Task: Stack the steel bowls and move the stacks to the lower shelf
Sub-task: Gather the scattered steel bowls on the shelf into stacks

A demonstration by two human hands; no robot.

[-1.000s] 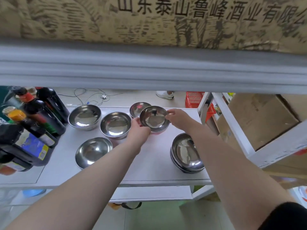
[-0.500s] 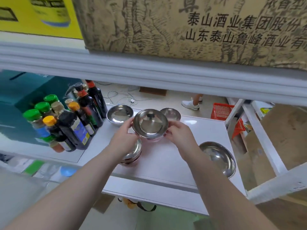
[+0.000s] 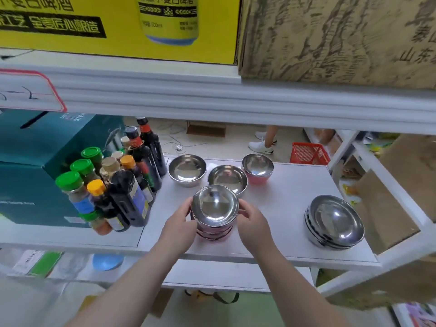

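On the white middle shelf [image 3: 295,208], left to right: a teal cardboard box [image 3: 35,175], a cluster of dark sauce bottles with green, orange and red caps [image 3: 118,185], then three loose shiny steel bowls, far-left bowl [image 3: 187,169], middle bowl [image 3: 227,179] and a pink-bottomed bowl [image 3: 257,167] at the back. In front of them is the small nested stack of pink-sided steel bowls [image 3: 214,212], resting on the shelf. At far right, well apart, a stack of wider shallow steel bowls [image 3: 333,224].

Left hand [image 3: 180,228] and right hand [image 3: 253,220] cup the small stack from opposite sides; each grip is closed on it, fingers wrapped around the top bowl's wall.

Step in hand, as I read it: seating a bowl onto the small stack. Stacking is not finished and nothing is on the lower shelf [image 3: 212,274] yet.

Next move likely calls for letting go, reaching back for the middle bowl, keeping it level and centred so it nests rather than tilts. The bottles just to the left are a knock risk.

Versus half a second ago: the held bowl was above the shelf, offset from the stack; now it sits on top. The view has also shifted left and down.
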